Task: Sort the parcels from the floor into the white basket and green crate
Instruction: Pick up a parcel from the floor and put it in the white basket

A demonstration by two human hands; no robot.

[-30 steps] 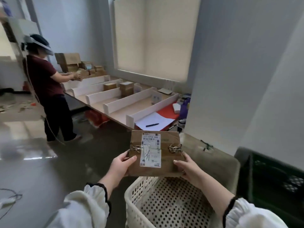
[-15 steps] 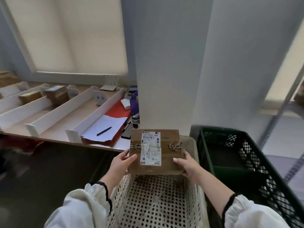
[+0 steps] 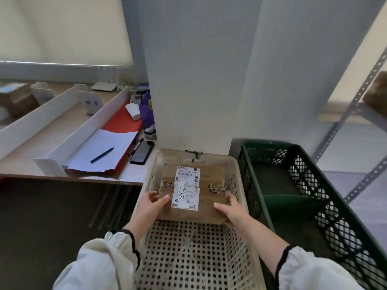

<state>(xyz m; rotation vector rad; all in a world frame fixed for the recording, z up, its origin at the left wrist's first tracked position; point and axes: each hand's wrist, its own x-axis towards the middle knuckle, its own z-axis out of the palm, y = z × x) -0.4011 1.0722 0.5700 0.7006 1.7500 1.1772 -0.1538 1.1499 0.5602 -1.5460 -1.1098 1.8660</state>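
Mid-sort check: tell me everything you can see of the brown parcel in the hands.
The brown parcel is a flat cardboard-coloured rectangle, face up, tied across its middle with twine knotted near the right. A white label with barcode and handwritten mark sits on top. The left hand and right hand grip its near corners, thumbs on top, over the far end of the white basket. Contact with basket unclear.
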